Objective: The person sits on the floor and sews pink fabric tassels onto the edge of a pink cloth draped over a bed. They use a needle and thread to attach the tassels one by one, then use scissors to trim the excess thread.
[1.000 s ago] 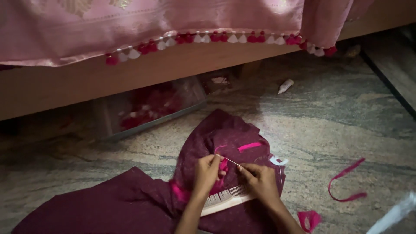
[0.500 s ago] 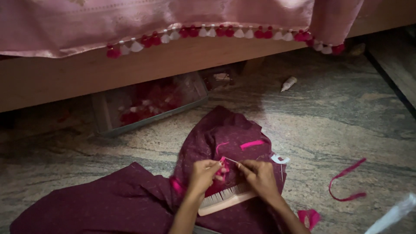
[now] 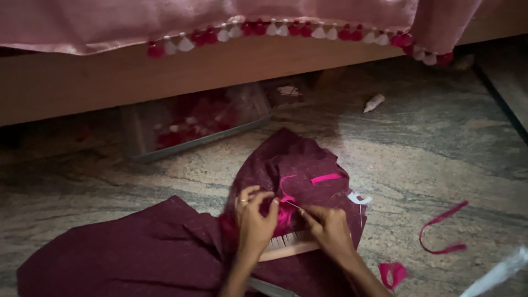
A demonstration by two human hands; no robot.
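A maroon cloth [image 3: 137,253] lies spread on the stone floor, with one part bunched up in front of me. My left hand [image 3: 254,220] pinches a bright pink tuft of thread [image 3: 284,213] on the cloth. My right hand [image 3: 329,228] is closed on a thin needle [image 3: 293,204] that points up and left into the tuft. A pale wooden comb-like tool [image 3: 289,246] lies on the cloth just below both hands. A short pink strip [image 3: 325,177] rests on the cloth above them.
A wooden bed frame [image 3: 220,66] with a pink tasselled cover [image 3: 220,22] crosses the top. A clear box of red and white bits [image 3: 192,118] sits under it. Pink ribbon [image 3: 440,231] and a pink scrap [image 3: 393,273] lie at right, with a white cone-shaped object [image 3: 374,103] farther back.
My hands have drawn closer together over the pink tuft, and the thread that stretched between them is shorter. The view has tilted down slightly.
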